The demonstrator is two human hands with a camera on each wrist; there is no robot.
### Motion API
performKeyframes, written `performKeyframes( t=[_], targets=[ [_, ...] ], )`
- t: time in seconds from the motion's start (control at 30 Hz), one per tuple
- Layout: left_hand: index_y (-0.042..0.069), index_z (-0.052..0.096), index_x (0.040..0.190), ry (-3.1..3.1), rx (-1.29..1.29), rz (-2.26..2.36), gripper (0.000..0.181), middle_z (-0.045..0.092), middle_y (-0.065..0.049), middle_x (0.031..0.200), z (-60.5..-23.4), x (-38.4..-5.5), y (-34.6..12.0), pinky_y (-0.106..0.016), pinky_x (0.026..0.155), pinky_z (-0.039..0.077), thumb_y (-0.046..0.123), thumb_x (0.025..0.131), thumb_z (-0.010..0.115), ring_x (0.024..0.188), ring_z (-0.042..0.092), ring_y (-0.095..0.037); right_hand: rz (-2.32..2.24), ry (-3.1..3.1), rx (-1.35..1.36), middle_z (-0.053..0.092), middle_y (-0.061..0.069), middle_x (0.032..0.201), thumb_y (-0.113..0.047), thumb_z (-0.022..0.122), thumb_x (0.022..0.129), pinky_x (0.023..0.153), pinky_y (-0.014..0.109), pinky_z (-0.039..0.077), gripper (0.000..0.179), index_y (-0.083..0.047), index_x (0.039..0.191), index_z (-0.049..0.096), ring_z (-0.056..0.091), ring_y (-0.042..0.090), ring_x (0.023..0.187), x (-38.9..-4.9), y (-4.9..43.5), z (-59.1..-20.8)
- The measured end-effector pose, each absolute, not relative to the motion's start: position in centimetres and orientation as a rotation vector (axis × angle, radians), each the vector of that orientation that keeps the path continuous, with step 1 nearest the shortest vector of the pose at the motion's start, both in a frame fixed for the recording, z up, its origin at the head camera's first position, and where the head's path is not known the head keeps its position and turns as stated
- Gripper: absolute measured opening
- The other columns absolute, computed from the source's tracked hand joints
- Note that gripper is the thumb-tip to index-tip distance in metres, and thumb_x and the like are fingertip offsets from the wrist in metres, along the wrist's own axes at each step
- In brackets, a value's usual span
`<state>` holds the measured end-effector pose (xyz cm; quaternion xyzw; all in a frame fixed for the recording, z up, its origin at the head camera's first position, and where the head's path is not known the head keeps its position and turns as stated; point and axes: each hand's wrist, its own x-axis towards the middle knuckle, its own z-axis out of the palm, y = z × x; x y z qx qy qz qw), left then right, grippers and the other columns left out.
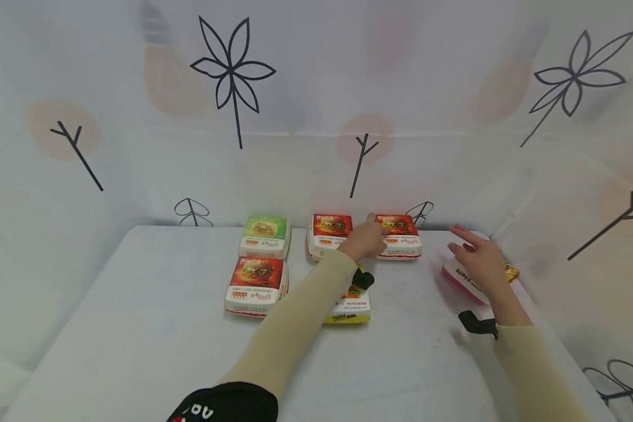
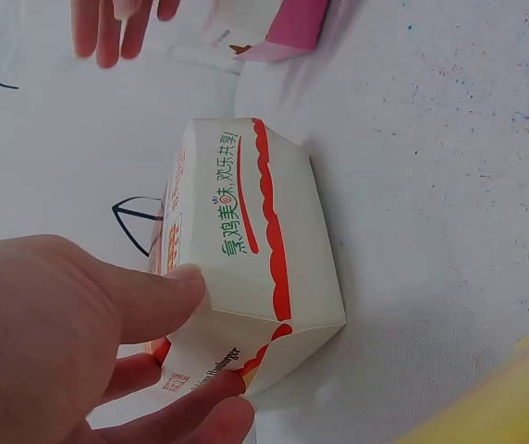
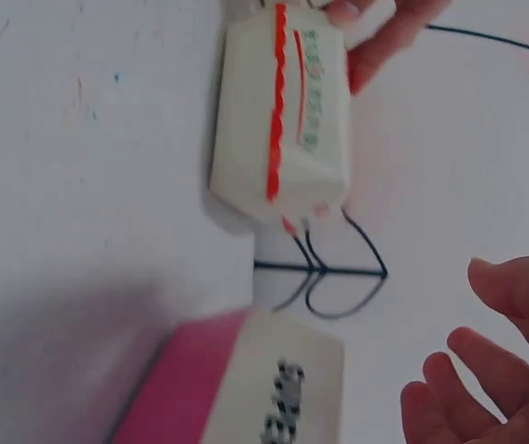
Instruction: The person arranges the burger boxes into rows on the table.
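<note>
At the back of the table, my left hand [image 1: 366, 239] touches the left side of a red-topped burger box [image 1: 402, 249]. In the left wrist view its thumb lies at the top edge of that white box [image 2: 246, 213], and its fingers are by the side. My right hand [image 1: 477, 261], fingers loosely spread and holding nothing, hovers above a pink-and-white box [image 1: 461, 281] lettered SUPER. That pink-and-white carton [image 3: 255, 393] stands apart from the right hand in the right wrist view. Something golden [image 1: 511, 273] shows behind the right hand, mostly hidden.
Left of my left hand sits another red-topped burger box [image 1: 331, 225]. A green-topped box [image 1: 264, 234] and a red-topped box [image 1: 255, 287] stand front to back further left. My left forearm partly covers a yellow-edged box [image 1: 348, 310]. Patterned cloth hangs behind the table.
</note>
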<state>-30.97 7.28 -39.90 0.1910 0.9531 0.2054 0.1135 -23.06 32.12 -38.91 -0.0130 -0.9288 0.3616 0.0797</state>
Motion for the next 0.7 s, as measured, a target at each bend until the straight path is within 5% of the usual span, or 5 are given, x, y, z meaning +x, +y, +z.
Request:
performKeyframes(
  t=[0.17,0.43,0.7],
  targets=[
    [0.03,0.054,0.144,2.797,0.553,0.597,0.046,0.034,-0.003,0.138,-39.9,-30.9,7.4,-0.022,0.052,0.039,0.025,0.099,0.063,0.063,0.044,-0.013,1.1,-2.748,-0.169,0.034,0.016,0.157,-0.046,0.054,0.1,0.098,0.04,0.05,0.061,-0.013,0.15,0.045,0.044,0.047,0.133,-22.3,34.9,-38.7],
    [0.028,0.056,0.143,2.79,0.604,0.627,0.046,0.036,-0.004,0.14,-39.9,-30.5,7.3,-0.022,0.051,0.039,0.023,0.099,0.064,0.06,0.043,-0.012,1.173,-2.734,-0.397,0.019,0.017,0.162,-0.045,0.052,0.101,0.106,0.066,0.03,0.065,-0.01,0.154,0.035,0.019,0.052,0.144,-21.4,38.7,-39.4],
    [0.029,0.055,0.144,2.779,0.579,0.659,0.046,0.036,-0.004,0.141,-39.8,-30.5,7.1,-0.023,0.052,0.039,0.025,0.099,0.063,0.06,0.043,-0.013,1.171,-2.794,-0.506,0.015,0.032,0.158,-0.048,0.053,0.1,0.103,0.069,0.034,0.072,-0.008,0.155,0.03,0.017,0.058,0.141,-21.0,40.2,-40.2]
  ],
)
